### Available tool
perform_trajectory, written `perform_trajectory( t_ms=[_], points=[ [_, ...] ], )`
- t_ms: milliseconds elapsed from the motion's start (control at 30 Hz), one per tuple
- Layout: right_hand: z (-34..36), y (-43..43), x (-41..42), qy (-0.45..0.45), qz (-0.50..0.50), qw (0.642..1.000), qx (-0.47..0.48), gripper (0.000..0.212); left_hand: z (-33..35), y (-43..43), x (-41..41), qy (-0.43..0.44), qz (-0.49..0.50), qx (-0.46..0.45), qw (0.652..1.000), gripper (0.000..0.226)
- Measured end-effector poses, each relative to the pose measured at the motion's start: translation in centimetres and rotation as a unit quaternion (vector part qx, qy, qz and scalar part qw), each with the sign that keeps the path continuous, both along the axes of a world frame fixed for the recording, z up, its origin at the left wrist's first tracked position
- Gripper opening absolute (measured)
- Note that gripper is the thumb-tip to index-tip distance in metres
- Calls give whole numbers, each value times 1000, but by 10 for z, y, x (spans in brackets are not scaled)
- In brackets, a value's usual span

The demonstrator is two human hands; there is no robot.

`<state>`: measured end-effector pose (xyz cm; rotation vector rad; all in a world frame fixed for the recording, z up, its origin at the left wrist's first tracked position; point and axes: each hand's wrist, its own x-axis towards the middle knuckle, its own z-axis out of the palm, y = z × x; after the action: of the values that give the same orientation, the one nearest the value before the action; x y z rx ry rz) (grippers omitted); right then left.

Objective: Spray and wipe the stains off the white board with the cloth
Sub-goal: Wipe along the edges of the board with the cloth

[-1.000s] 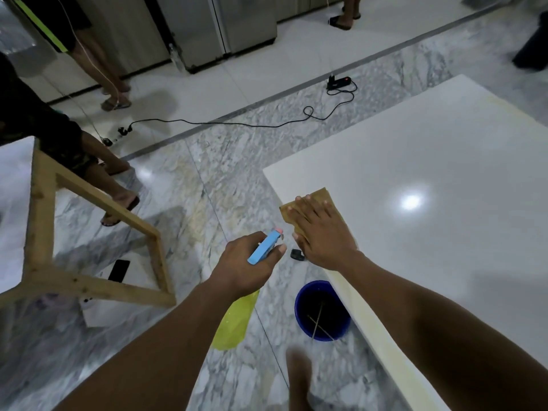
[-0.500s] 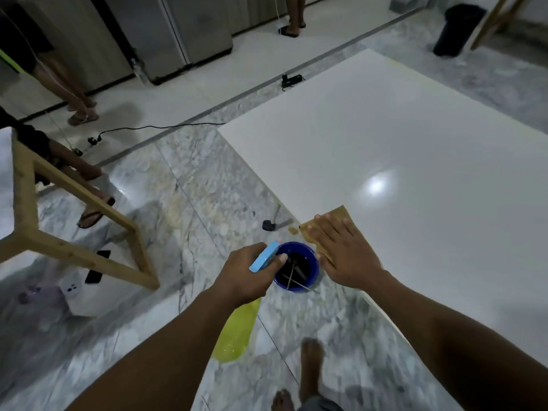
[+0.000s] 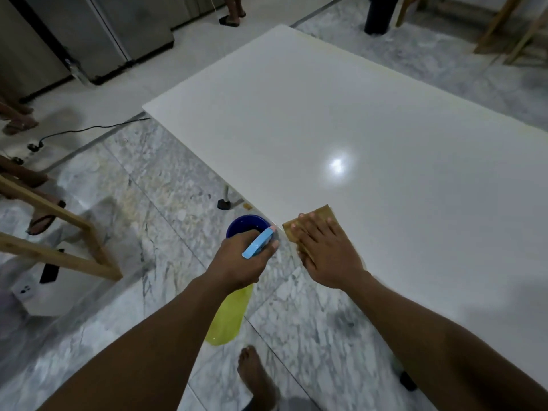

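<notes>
Indoor hall: marble floor, steel cabinets.

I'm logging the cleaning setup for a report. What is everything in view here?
white board: one, white, centre to right.
cloth: one, tan, board's near left edge, under the right hand.
spray bottle: one, yellow-green with blue head, in the left hand.
bowl: one, dark blue, floor beyond the left hand.
wooden frame: one, pale wood, left.
cable: one, black, floor, far left.
bin: one, black, top.
left hand: grips the spray bottle.
right hand: flat on the cloth.
</notes>
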<state>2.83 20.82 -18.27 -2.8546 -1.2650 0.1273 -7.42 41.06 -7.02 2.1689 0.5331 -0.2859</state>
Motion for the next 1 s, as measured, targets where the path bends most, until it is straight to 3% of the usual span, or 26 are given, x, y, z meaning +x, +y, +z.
perform_trajectory(
  t_ms=[367, 467, 767, 1000],
  points=[
    [2, -237, -123, 6, -34, 999, 8, 60, -11, -227, -106, -1, -11, 22, 1000, 32],
    [3, -298, -153, 7, -40, 999, 1, 61, -16, -287, -123, -3, -18, 18, 1000, 42],
    [0, -455, -236, 2, -85, 996, -9, 64, -26, -445, -155, 1, -134, 2, 991, 32],
    [-3, -531, -281, 8, -103, 994, -40, 68, -22, -505, -168, 7, -203, 0, 979, 40]
  ],
)
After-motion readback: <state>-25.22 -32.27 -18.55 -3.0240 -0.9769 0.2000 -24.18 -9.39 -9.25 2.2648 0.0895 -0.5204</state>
